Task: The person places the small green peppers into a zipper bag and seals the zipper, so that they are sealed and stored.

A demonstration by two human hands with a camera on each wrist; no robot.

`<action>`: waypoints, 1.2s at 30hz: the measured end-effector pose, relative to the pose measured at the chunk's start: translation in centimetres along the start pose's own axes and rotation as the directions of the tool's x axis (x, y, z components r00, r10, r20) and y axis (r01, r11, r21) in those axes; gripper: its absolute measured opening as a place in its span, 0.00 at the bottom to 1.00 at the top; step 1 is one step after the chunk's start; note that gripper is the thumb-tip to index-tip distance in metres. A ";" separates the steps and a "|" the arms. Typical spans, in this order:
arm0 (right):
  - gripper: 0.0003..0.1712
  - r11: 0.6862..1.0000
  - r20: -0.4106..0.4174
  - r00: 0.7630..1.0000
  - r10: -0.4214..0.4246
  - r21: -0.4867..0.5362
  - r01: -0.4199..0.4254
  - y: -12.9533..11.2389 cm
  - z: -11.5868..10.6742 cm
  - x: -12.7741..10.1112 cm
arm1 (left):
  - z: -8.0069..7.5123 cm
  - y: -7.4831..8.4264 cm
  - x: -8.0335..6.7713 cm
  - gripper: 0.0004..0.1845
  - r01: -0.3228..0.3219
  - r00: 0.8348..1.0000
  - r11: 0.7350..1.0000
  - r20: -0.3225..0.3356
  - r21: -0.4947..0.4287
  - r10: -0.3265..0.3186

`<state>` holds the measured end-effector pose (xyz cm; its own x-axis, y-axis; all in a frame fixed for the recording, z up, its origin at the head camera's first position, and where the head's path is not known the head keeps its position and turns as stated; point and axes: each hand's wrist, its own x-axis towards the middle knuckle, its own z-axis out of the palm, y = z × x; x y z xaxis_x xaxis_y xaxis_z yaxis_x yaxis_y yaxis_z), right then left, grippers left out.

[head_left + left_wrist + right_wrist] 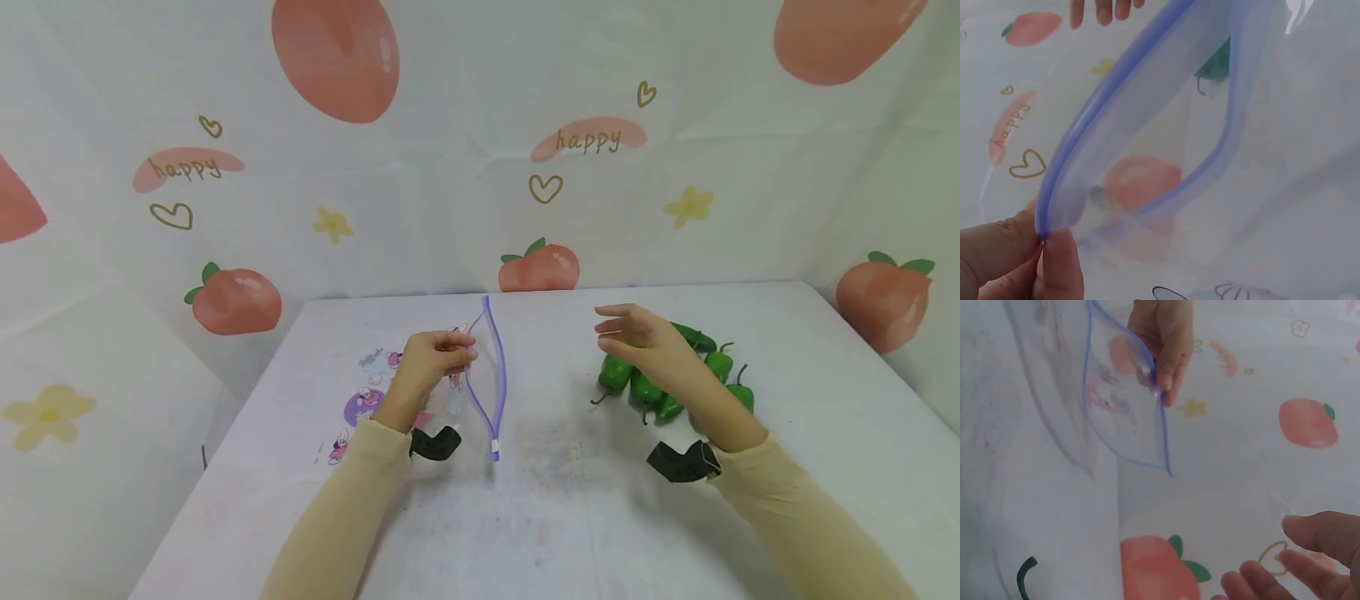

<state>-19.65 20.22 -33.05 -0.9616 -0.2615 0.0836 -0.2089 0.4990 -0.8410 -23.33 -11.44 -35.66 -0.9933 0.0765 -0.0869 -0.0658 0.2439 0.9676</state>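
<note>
Left of the zip bag's [480, 379] purple seal, the left hand [431, 360] pinches one lip of the bag between thumb [997, 250] and fingertips, lifting that edge so the mouth bows apart above the white table [525, 500]. Printed cartoon figures show through the clear plastic under that hand. Right of the bag, well apart from it, the right hand [637, 342] hovers with fingers relaxed and spread, holding nothing. Just beyond and beneath that hand lie the green peppers [660, 387], bunched together on the table.
</note>
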 end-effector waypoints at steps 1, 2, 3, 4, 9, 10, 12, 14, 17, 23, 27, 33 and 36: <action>0.30 1.000 -0.010 1.000 0.004 -0.001 -0.004 0.2 -0.1 -0.1 | 0.0 0.0 0.0 0.13 -0.001 1.000 1.000 -0.001 0.001 0.001; 0.30 1.000 -0.021 1.000 0.005 -0.003 -0.005 0.3 -0.2 -0.1 | 0.0 0.0 0.0 0.13 -0.002 1.000 1.000 -0.002 0.004 0.002; 0.30 1.000 -0.030 0.999 0.010 -0.005 -0.010 0.5 -0.3 -0.2 | 0.0 0.1 0.0 0.13 -0.003 1.000 1.000 -0.004 0.002 0.003; 0.30 1.000 -0.038 0.999 0.010 -0.008 -0.010 0.6 -0.3 -0.3 | -0.1 0.1 -0.1 0.13 -0.006 1.000 1.000 -0.004 0.003 0.006; 0.31 1.000 -0.074 0.997 0.016 0.000 -0.016 1.2 -0.5 -0.6 | -0.1 0.2 -0.2 0.13 -0.008 1.000 1.000 -0.004 -0.001 0.008; 0.31 1.000 -0.083 0.996 0.018 0.008 -0.018 1.3 -0.5 -0.7 | -0.2 0.2 -0.2 0.13 -0.010 1.000 1.000 -0.003 -0.002 0.010; 0.31 0.999 -0.101 0.995 0.021 0.029 -0.018 1.6 -0.5 -0.8 | -0.2 0.3 -0.3 0.14 -0.016 1.000 1.000 0.000 -0.004 0.016; 0.31 0.999 -0.119 0.993 0.027 0.039 -0.022 1.9 -0.5 -0.9 | -0.2 0.3 -0.3 0.14 -0.021 1.000 1.000 0.004 -0.005 0.021; 0.32 0.999 -0.125 0.992 0.035 0.037 -0.031 2.4 -0.5 -0.8 | -0.1 0.4 -0.3 0.13 -0.022 1.000 1.000 0.003 -0.006 0.022; 0.35 0.997 -0.103 0.993 0.065 0.046 -0.061 3.4 -0.1 -0.5 | -0.1 0.4 -0.3 0.14 -0.032 0.999 0.999 0.001 -0.021 0.032; 0.36 0.997 -0.098 0.992 0.080 0.019 -0.078 3.9 0.3 -0.4 | -0.1 0.5 -0.4 0.13 -0.031 1.000 0.999 0.004 -0.011 0.031; 0.38 0.994 -0.090 0.991 0.103 -0.016 -0.105 4.5 1.0 -0.2 | -0.1 0.4 -0.4 0.13 -0.034 0.999 0.999 0.006 -0.006 0.034; 0.39 0.990 -0.084 0.988 0.132 -0.041 -0.136 4.7 1.2 0.0 | 0.0 0.5 -0.4 0.13 -0.034 0.999 0.999 0.004 -0.008 0.034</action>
<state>-20.43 21.57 -37.59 -0.9923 -0.1227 0.0163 -0.0831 0.5633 -0.8221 -22.93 -11.40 -35.12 -0.9946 0.0884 -0.0546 -0.0326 0.2331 0.9719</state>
